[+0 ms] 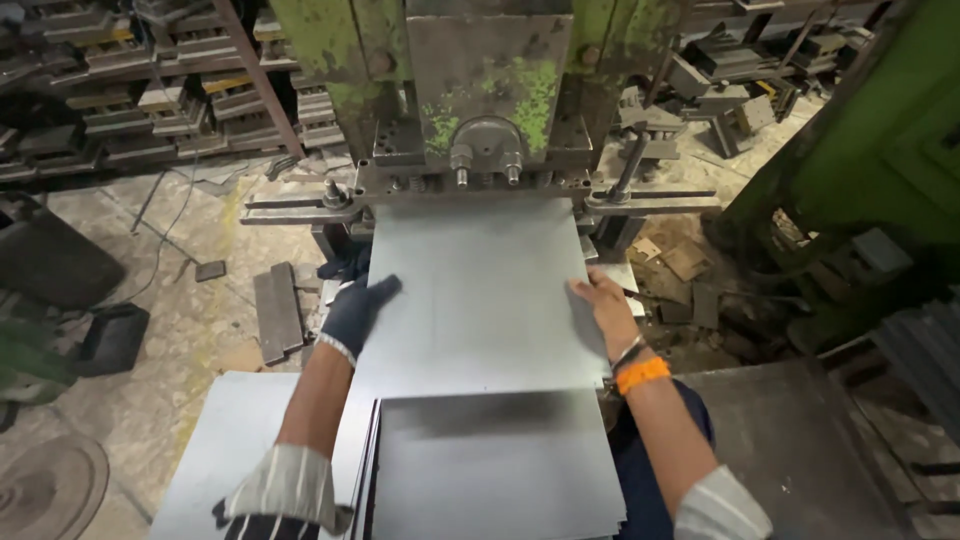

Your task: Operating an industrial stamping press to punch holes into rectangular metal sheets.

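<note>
A flat grey metal sheet (470,290) lies in front of me with its far edge under the head of a green press machine (490,90). My left hand (357,308), in a dark blue glove, presses on the sheet's left edge. My right hand (605,305) is bare, wears orange and dark wristbands, and grips the sheet's right edge. A stack of similar metal sheets (495,465) sits just below, near my lap.
Shelves of metal dies (150,90) line the back left. Steel blocks (278,312) lie on the dusty floor at left. A second green machine (880,140) stands at right, with a dark metal table (800,450) below it. Scrap pieces (680,260) litter the floor.
</note>
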